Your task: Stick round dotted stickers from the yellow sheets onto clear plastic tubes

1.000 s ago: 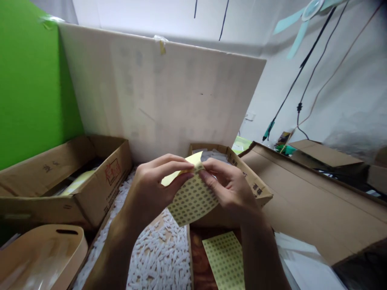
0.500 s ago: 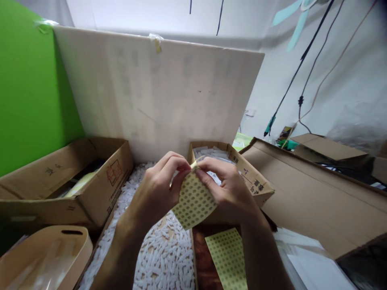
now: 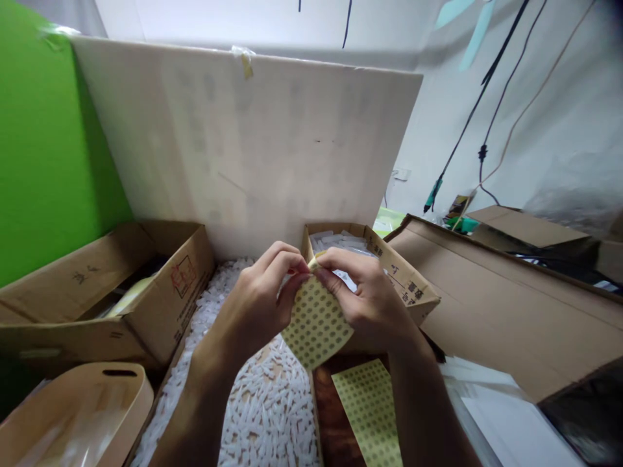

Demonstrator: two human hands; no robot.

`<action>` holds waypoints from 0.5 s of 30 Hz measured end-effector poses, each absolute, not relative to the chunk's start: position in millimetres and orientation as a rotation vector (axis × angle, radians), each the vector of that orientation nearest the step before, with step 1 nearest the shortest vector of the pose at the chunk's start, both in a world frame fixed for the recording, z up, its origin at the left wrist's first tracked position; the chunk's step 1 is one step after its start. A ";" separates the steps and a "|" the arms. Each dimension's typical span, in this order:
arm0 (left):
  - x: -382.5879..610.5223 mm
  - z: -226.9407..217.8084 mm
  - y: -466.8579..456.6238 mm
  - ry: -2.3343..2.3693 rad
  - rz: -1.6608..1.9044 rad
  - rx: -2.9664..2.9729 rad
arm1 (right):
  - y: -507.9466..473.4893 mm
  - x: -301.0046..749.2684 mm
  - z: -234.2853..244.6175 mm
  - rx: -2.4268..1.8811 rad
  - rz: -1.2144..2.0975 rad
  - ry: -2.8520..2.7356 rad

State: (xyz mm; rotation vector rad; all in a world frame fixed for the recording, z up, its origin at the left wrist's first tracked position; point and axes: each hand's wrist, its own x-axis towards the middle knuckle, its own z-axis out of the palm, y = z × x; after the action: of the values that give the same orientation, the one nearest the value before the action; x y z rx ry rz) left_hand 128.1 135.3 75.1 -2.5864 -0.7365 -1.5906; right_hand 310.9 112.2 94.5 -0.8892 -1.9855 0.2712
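Both hands meet at the top corner of a yellow sheet of small round dark stickers (image 3: 318,324), which hangs down between them. My left hand (image 3: 267,288) pinches the corner between thumb and forefinger. From the other side, my right hand (image 3: 363,288) pinches the same corner, its fingertips almost touching the left ones. Below my right forearm lies a second yellow sticker sheet (image 3: 372,408) on a dark reddish-brown surface. Many small white plastic pieces (image 3: 272,408) are spread out under the hands.
A cardboard box (image 3: 165,298) stands at left, above a tan bin (image 3: 131,402) with clear pieces. Behind my right hand is a box (image 3: 403,279) of whitish pieces. A large cardboard flap (image 3: 511,311) and white packets (image 3: 506,415) lie right. A pale board (image 3: 263,143) rises behind.
The fingertips have drawn closer together at the sheet's corner, which now looks more folded between them. The view has shifted slightly.
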 end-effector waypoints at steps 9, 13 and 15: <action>125.0 81.0 135.4 -0.605 -1.711 -2.596 | 108.9 313.6 95.1 -0.847 0.308 -1.973; 129.0 79.5 133.6 -0.614 -1.682 -2.513 | 108.0 314.0 95.5 -0.869 0.268 -1.955; 130.0 78.2 133.0 -0.634 -1.661 -2.494 | 108.3 314.3 95.6 -0.872 0.268 -1.953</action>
State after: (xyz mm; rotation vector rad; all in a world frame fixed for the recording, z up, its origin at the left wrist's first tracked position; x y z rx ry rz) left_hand 130.0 133.0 78.2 -2.4940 -0.6335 -1.6608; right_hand 314.3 108.3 95.6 -0.8717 -1.9527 0.2675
